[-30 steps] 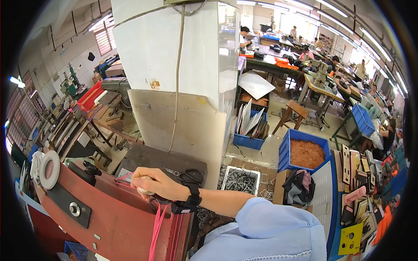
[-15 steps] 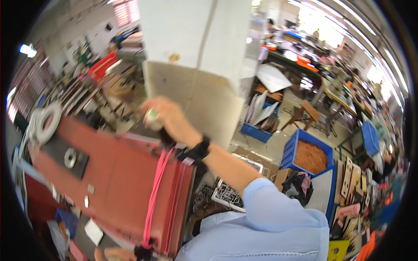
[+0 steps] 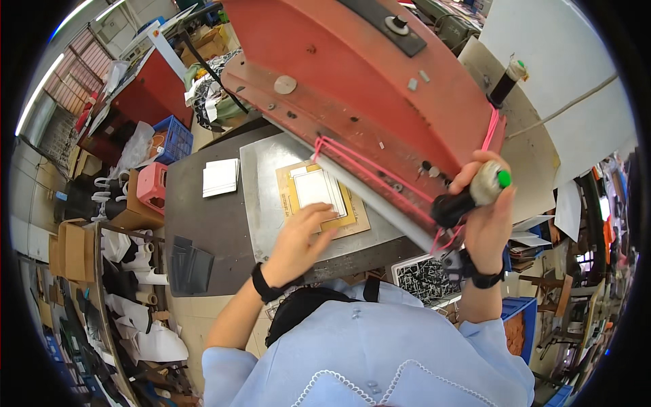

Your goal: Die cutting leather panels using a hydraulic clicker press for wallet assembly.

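Dark worktop (image 3: pixel 227 234), black sheets (image 3: pixel 190 266) near-left corner, pink stool (image 3: pixel 152 190) chilling past the left edge. Left hand (image 3: pixel 298 245) spread over white card (image 3: pixel 313 187), right hand (image 3: pixel 491 227) gripping a green-tipped handle (image 3: pixel 483 188).

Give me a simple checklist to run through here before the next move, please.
1. Left hand clear of the yellow board: not ok; its fingers reach over the board's near edge.
2. Right hand gripping the wrapped handle: ok; it is wrapped around it.
3. Green button on the handle not pressed: cannot tell.
4. White piece lying on the yellow board: ok.
5. White piece left mostly uncovered by the red machine arm: ok, as seen from above.
6. Pink cord tied securely: cannot tell; the knots are too small to judge.
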Demonstrator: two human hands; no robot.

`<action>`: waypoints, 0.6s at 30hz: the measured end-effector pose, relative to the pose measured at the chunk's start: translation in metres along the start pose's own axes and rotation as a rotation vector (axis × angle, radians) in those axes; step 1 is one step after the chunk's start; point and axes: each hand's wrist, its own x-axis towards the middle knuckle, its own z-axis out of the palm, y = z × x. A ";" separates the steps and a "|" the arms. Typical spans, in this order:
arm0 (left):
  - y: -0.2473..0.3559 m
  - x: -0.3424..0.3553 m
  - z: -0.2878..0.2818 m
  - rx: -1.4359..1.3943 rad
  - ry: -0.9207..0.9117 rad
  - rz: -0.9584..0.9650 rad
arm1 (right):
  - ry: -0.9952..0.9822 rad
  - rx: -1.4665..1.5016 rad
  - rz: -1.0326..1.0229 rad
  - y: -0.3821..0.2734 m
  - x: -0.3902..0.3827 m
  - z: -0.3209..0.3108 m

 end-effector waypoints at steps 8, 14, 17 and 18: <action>-0.040 0.020 -0.003 0.495 -0.053 0.140 | 0.319 -0.066 -0.033 0.017 0.057 -0.057; -0.054 0.017 0.008 0.813 0.029 0.328 | 0.452 -0.973 -0.430 0.029 0.036 -0.007; -0.043 0.036 -0.009 0.540 0.043 0.203 | -0.240 -0.659 -0.004 0.058 0.020 0.021; -0.039 0.041 -0.013 0.535 0.049 0.214 | -0.300 -0.749 -0.152 0.073 0.018 0.040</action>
